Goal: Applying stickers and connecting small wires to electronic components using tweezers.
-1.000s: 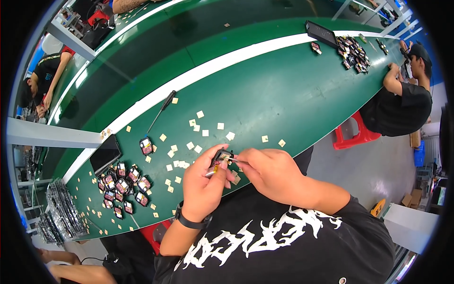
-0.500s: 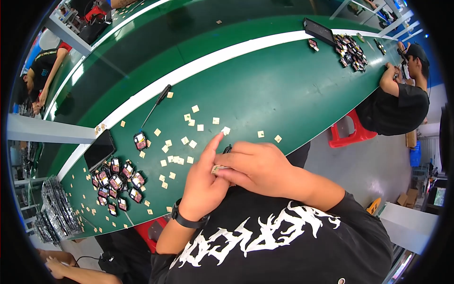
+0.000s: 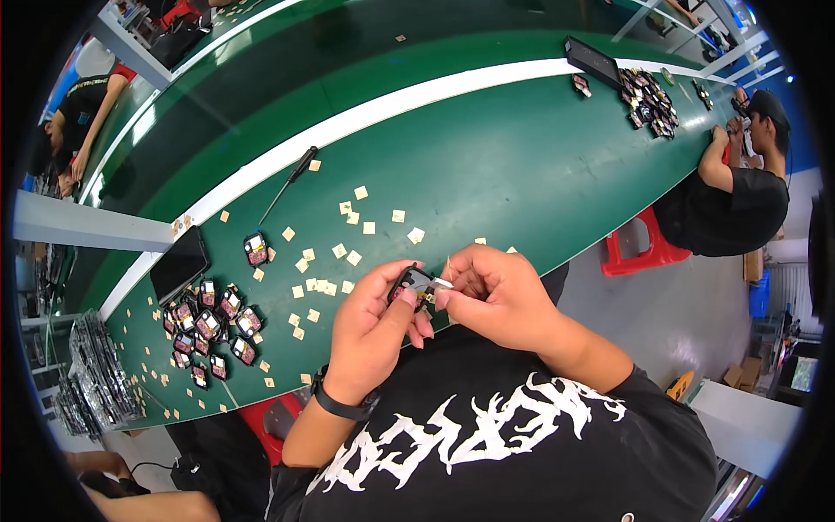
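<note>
My left hand (image 3: 370,322) grips a small black open-backed device (image 3: 402,285) with a pinkish circuit inside, its thumb across the face. Close against it, my right hand (image 3: 504,291) pinches a small whitish flat piece (image 3: 443,283) at the device's right side. A thin pale edge stands up by the right fingertips; what it belongs to is hard to make out. Both hands are above the table's near edge, in front of my black shirt. Beyond them, small beige square pieces (image 3: 369,228) lie scattered over the green table (image 3: 487,165).
At left is a pile of similar black devices (image 3: 207,325), with a single device (image 3: 256,250) beyond it. A screwdriver (image 3: 302,164) and a black tray (image 3: 180,266) lie near the white rail. Bagged parts (image 3: 97,374) stand far left. A co-worker (image 3: 739,204) sits at right.
My hands have moved apart slightly and turned, and the black device in my left hand has come into view. The right fingers have shifted to its right side.
</note>
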Action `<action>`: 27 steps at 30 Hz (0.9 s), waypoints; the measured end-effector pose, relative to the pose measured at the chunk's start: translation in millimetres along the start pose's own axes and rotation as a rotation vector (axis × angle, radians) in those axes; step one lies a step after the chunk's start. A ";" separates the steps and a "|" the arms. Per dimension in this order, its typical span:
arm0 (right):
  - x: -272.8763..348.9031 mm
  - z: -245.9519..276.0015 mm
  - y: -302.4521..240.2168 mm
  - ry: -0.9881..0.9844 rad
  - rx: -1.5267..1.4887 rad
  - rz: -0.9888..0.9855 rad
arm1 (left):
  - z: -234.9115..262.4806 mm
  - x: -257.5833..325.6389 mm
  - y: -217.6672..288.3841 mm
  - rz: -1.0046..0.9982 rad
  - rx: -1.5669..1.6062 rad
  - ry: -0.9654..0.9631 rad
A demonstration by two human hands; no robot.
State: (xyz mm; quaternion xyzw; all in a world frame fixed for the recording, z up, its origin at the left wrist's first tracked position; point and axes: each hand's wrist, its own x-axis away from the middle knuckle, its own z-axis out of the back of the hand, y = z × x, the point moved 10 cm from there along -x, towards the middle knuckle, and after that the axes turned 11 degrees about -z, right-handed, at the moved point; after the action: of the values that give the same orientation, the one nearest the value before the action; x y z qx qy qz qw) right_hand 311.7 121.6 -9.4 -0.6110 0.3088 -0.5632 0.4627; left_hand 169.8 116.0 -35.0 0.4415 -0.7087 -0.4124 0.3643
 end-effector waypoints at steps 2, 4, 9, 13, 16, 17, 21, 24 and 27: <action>0.1 0.4 -1.4 -0.009 0.028 0.008 | 0.8 -0.9 -0.9 -0.009 -0.009 0.005; -0.1 -0.4 -5.7 -0.024 0.056 0.016 | 1.8 -0.4 -1.1 -0.019 -0.019 0.017; 6.1 -4.7 -23.4 0.038 0.275 0.180 | 3.3 1.2 -2.8 -0.052 -0.182 0.041; 6.7 -3.3 -16.3 0.033 0.134 0.125 | 1.4 1.4 -1.9 -0.062 -0.165 0.051; 5.7 -4.5 -7.7 -0.008 0.131 0.041 | 0.3 2.1 -6.0 -0.046 -0.176 0.042; 5.9 -4.6 -9.3 0.001 0.147 0.060 | -0.3 2.2 -5.7 -0.065 -0.209 0.035; 5.1 -3.9 -9.7 0.001 0.220 0.103 | -1.7 2.4 -8.4 -0.078 -0.212 0.025; 3.7 1.0 -12.8 0.081 0.194 0.145 | -0.4 3.0 -13.8 -0.062 -0.200 -0.023; 6.7 -0.4 -23.1 0.076 0.297 0.239 | -5.3 5.5 -8.7 -0.104 -0.225 -0.072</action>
State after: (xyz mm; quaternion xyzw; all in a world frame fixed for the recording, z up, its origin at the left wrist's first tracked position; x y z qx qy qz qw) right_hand 309.2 124.3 14.4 -0.4732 0.3102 -0.5663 0.5993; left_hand 175.4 107.2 -39.9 0.4190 -0.6465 -0.5233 0.3641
